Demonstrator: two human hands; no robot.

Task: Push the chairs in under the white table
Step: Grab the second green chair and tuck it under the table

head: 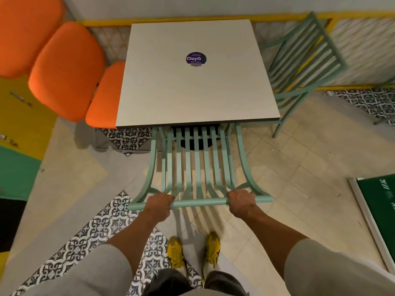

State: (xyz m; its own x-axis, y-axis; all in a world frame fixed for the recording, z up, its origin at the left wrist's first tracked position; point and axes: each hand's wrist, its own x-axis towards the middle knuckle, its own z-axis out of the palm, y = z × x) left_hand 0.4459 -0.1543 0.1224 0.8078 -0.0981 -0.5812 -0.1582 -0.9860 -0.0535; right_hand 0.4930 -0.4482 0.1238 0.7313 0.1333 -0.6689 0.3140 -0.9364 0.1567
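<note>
Both hands, left hand (159, 205) | right hand (241, 201), clench chair (198, 167) rail | seat hidden (under table (196, 92))

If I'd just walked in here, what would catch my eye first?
Probably the mint-green chair in the middle, its seat already under the white table, with the left hand and right hand gripping its top rail. Next, the bright orange cushions to the left and the round purple sticker on the tabletop.

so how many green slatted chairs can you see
2: one chair at the white table's near edge, held by both hands; another chair at its right side. Others may be out of view.
</note>
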